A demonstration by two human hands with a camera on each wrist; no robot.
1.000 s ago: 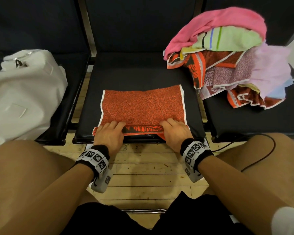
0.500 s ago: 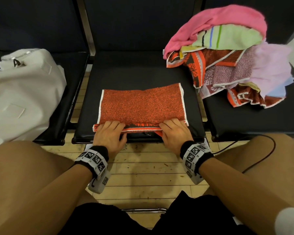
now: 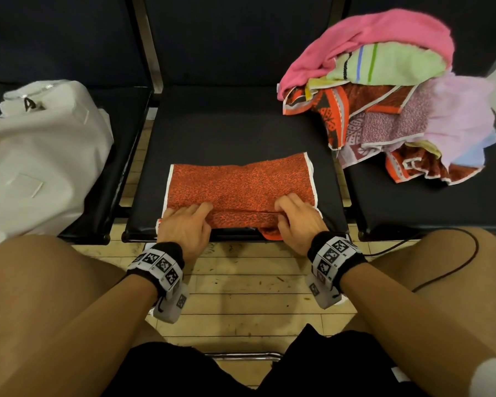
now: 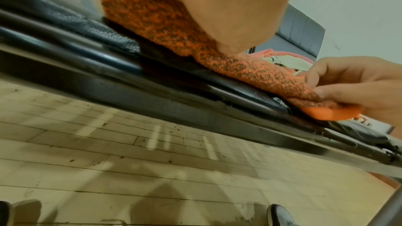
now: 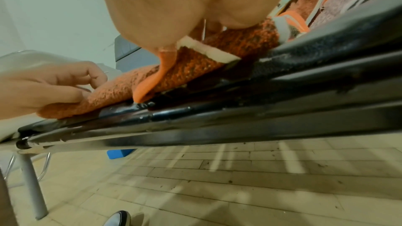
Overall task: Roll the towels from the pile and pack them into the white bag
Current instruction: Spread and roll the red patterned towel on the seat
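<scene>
Towel: an orange speckled towel (image 3: pixel 241 184) with white side edges lies flat on the middle seat (image 3: pixel 235 133), its near edge turned over into a narrow roll at the front lip of that seat.
Roll: it runs from side to side between both hands; an orange corner hangs off the seat's front edge beside the right hand.
Left hand: the left hand (image 3: pixel 185 224) sits on the roll's left end, fingers curled over the top, thumb tucked against the near side, gripping the towel; the right wrist view shows this too (image 5: pixel 50 87).
Right hand: the right hand (image 3: pixel 298 222) grips the roll's right end, fingers bent over the fold; the left wrist view shows the fingers pinching the cloth (image 4: pixel 356 88).
Pile: a heap of towels (image 3: pixel 384 96) lies on the seat to the right of the middle seat, a pink one on top, then pale green, orange patterned and lilac ones below.
Bag: the white bag (image 3: pixel 40 156) rests on the seat to the left of the middle seat, well apart from the towel.
Floor: pale wood planks (image 3: pixel 241 282) show below the middle seat's front edge, between the person's bare knees.
</scene>
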